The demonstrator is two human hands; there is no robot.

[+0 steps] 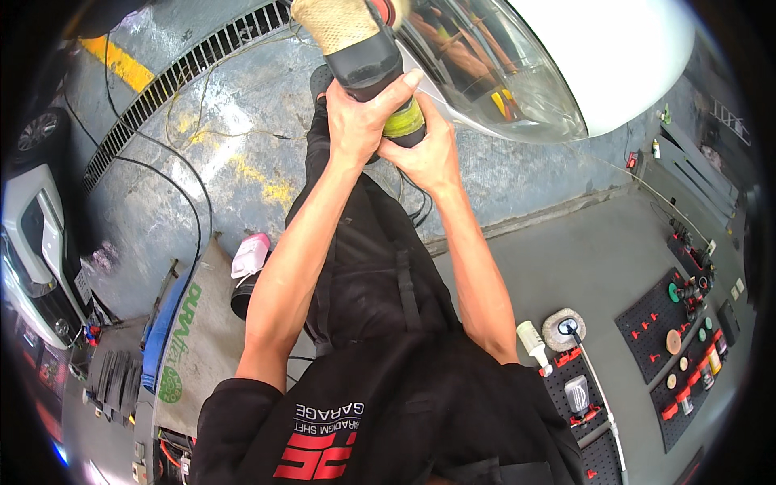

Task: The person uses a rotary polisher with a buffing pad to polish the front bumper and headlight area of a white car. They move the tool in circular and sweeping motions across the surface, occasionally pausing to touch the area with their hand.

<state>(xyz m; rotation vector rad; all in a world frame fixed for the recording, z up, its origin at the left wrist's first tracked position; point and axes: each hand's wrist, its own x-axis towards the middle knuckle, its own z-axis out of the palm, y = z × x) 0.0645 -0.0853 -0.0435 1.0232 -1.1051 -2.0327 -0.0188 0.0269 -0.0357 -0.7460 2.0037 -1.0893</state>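
A black power polisher point(368, 58) with a tan wool pad point(335, 23) at its head is held up near the top of the view. My left hand point(360, 120) wraps the polisher's body from the left. My right hand point(427, 149) closes around its lower grip, where a yellow-green band point(404, 121) shows. The pad rests against the glossy headlight point(493, 73) of a white car point(622, 48). Both forearms reach up from my black-clothed body.
A floor drain grate point(178, 81) runs diagonally at top left, with black cables point(190, 202) trailing over the wet concrete. A pink-and-white bottle point(249, 255) lies by a board at left. Black pegboards point(675, 347) with red hooks, pads and bottles stand at right.
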